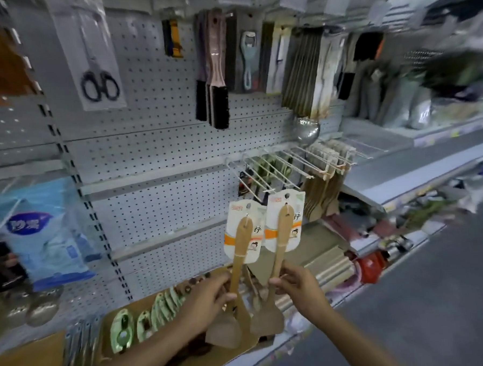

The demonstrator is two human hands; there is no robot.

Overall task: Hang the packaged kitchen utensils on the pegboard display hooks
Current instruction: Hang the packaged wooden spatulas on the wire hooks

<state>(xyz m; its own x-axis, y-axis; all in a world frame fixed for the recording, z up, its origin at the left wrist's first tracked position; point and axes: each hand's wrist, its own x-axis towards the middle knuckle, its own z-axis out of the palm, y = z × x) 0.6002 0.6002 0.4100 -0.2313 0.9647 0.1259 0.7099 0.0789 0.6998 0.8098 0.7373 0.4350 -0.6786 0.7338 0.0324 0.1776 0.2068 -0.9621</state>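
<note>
I hold two wooden spatulas upright, each tied to a white and orange header card. My left hand (210,295) grips the handle of the left spatula (239,247). The right spatula (282,231) is pinched at its handle by my right hand (297,287); the top of its card sits at the tip of a white wire hook (258,179). Both blades hang below my hands. The grey pegboard (160,148) stands behind, with a row of long wire hooks to the upper right of the cards.
A cardboard box (34,361) on the shelf below holds green peelers (122,330) and metal tools. More wooden utensils (323,192) hang on hooks at right. Scissors (99,85), brushes (215,72) and an opener (249,62) hang above. A blue bag (46,235) hangs at left.
</note>
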